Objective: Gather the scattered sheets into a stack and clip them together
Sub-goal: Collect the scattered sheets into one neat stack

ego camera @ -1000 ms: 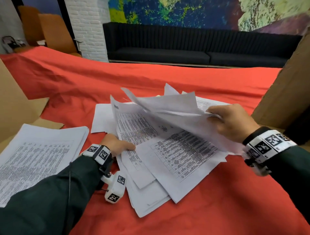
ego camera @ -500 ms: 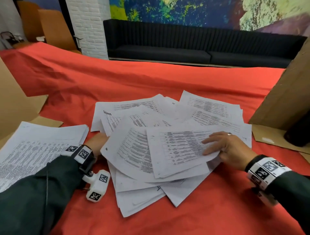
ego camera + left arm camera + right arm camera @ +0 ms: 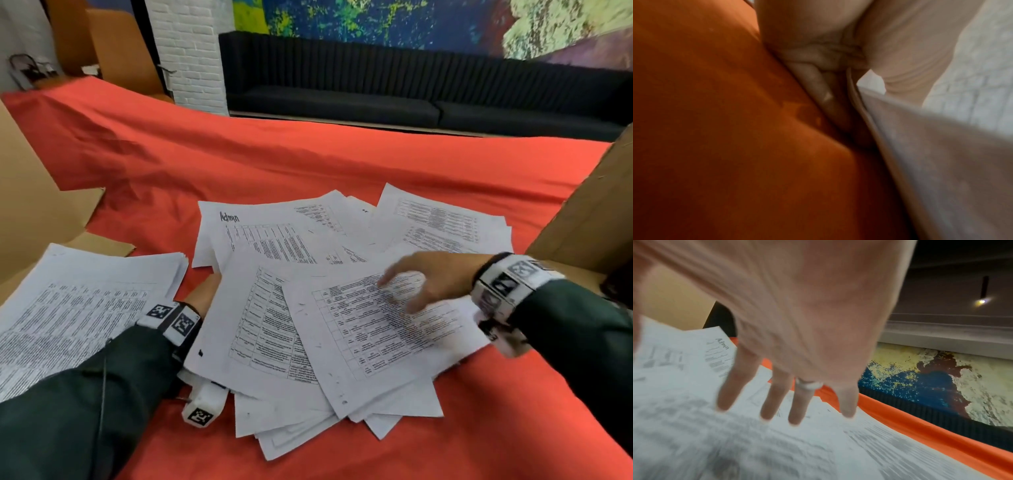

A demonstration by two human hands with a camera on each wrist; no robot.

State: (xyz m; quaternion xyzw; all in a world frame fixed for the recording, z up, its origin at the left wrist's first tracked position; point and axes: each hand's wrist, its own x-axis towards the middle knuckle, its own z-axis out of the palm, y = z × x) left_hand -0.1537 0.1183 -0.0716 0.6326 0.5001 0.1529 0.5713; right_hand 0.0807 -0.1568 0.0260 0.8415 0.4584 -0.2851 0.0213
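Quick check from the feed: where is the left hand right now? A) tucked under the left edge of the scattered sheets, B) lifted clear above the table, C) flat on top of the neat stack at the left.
A: in the head view the left hand vanishes beneath the left edge of the scattered sheets, only its wrist end showing.

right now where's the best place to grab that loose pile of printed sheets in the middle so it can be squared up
Probably by its two side edges, one from each side. The pile of sheets lies flat and fanned on the red cloth, corners jutting toward the person. The left hand is already tucked under the left edge; the right hand, fingers spread above it, could come in from the right.
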